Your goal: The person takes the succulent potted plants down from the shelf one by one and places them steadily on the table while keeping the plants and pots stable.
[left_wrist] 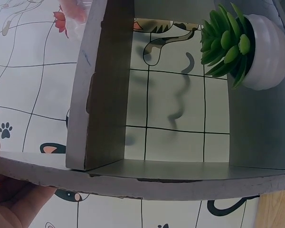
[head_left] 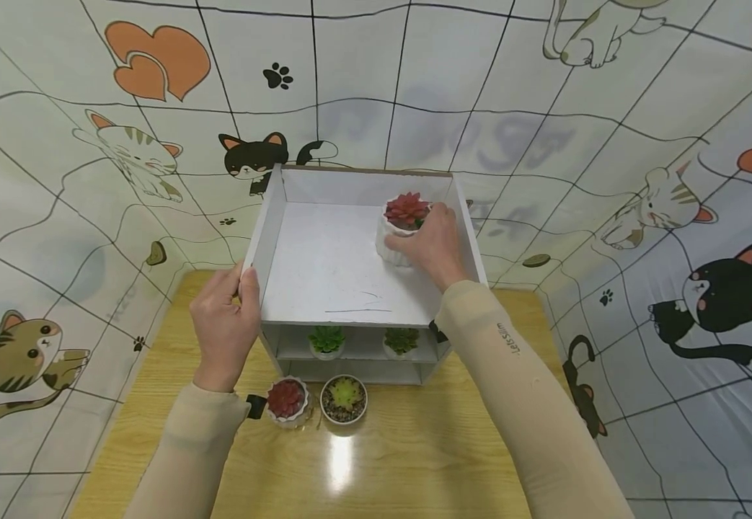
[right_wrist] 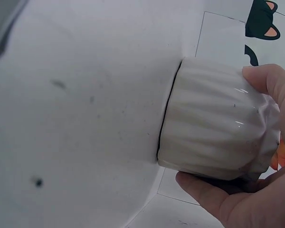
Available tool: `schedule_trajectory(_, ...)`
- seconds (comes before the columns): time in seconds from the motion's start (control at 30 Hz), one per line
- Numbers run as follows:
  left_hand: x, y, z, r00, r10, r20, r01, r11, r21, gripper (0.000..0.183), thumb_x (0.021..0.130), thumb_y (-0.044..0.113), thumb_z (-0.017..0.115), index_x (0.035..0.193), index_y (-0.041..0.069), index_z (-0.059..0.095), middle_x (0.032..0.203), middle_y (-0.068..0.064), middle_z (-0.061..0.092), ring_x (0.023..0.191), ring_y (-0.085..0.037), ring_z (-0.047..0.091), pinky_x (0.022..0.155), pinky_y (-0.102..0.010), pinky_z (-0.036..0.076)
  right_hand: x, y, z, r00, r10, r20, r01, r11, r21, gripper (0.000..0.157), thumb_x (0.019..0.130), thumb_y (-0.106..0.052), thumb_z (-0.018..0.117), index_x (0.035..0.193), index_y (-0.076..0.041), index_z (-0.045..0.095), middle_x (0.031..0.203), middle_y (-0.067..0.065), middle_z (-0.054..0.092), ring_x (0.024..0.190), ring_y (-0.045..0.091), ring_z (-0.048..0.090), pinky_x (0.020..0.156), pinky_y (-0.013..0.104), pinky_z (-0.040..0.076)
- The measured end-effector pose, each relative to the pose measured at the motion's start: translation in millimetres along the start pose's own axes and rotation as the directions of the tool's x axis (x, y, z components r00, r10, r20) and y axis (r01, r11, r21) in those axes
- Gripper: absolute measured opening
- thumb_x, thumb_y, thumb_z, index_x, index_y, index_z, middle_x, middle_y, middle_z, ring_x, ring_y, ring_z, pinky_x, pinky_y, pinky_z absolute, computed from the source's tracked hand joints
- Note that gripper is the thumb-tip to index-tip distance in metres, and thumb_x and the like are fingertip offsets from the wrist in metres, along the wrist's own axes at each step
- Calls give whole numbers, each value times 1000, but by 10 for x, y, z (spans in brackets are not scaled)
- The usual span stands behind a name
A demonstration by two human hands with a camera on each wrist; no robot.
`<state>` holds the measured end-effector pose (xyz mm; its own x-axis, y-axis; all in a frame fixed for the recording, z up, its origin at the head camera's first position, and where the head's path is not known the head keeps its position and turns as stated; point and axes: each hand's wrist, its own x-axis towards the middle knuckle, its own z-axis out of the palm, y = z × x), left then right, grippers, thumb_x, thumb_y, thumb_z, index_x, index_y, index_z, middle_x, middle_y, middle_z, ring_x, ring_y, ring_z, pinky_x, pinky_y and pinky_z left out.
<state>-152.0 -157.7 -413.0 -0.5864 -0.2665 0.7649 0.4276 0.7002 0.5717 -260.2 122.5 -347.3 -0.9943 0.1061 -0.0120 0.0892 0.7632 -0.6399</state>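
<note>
A red succulent [head_left: 408,209] in a ribbed white pot [right_wrist: 213,118] stands at the right rear of the top level of a white shelf unit [head_left: 324,267]. My right hand [head_left: 437,249] grips that pot near its rim, thumb and fingers on opposite sides. In the right wrist view the pot's base is against the board, with a thin dark line between them. On the left, my left hand [head_left: 225,321] holds the unit's side panel [left_wrist: 180,187], thumb on one face and fingers on the other. Much of this hand lies outside the left wrist view.
Below the top level, a bright green succulent [head_left: 326,340] and a darker green one [head_left: 401,342] sit on the middle shelf. On the wooden table [head_left: 401,461], a red succulent [head_left: 287,400] and a yellow-green one [head_left: 344,398] stand before the unit. Cat-patterned walls [head_left: 363,137] surround it.
</note>
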Motion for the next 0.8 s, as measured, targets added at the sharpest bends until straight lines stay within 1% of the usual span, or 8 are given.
schedule_trajectory(0.07, 0, -7, 5, 1000, -2, -4, 2, 1000, -1, 24, 98, 6, 62, 113, -7, 77, 79, -22, 71, 61, -28, 61, 60, -18, 38, -8, 4, -6, 1000, -2, -7, 3, 1000, 10, 97, 79, -38, 84, 150, 7, 34, 144, 23, 45, 127, 34, 50, 112, 45, 44)
schedule_trajectory(0.13, -1, -18, 3, 1000, 2, 6, -2, 1000, 9, 25, 99, 7, 62, 114, -8, 76, 80, -23, 71, 61, -28, 60, 60, -19, 39, -16, 3, -16, 1000, 3, -11, -3, 1000, 18, 98, 79, -38, 85, 150, 7, 35, 143, 22, 45, 126, 34, 50, 111, 46, 45)
schedule_trajectory(0.27, -10, -35, -4, 1000, -2, 30, 1, 1000, 24, 27, 100, 9, 61, 115, -9, 75, 82, -24, 71, 62, -27, 61, 59, -21, 41, -37, 2, -39, 1000, 23, 3, -23, 1000, 6, 101, 78, -40, 85, 151, 7, 33, 142, 22, 47, 126, 34, 50, 111, 46, 45)
schedule_trajectory(0.37, -13, -36, -4, 1000, -8, 27, 7, 1000, 22, 27, 100, 8, 61, 114, -9, 75, 83, -24, 71, 63, -28, 62, 59, -24, 43, -61, 1, -56, 999, 27, 16, -27, 1000, -9, 103, 78, -42, 85, 152, 7, 32, 143, 21, 48, 126, 33, 50, 111, 46, 45)
schedule_trajectory(0.57, -18, -22, -7, 1000, -12, 0, 12, 1000, -4, 26, 99, 6, 61, 114, -9, 75, 81, -24, 71, 62, -28, 61, 63, -11, 38, -127, 23, -80, 1000, 14, 13, -13, 999, -31, 97, 78, -46, 85, 146, 7, 39, 135, 20, 52, 120, 32, 52, 107, 46, 47)
schedule_trajectory(0.8, -13, -10, 6, 1000, -9, -8, 8, 1000, -17, 25, 98, 5, 62, 113, -8, 76, 79, -22, 70, 62, -25, 58, 63, -10, 37, -192, 84, -99, 1000, 16, -2, -16, 1000, 9, 92, 77, -45, 85, 142, 5, 43, 132, 18, 53, 119, 31, 53, 105, 46, 49)
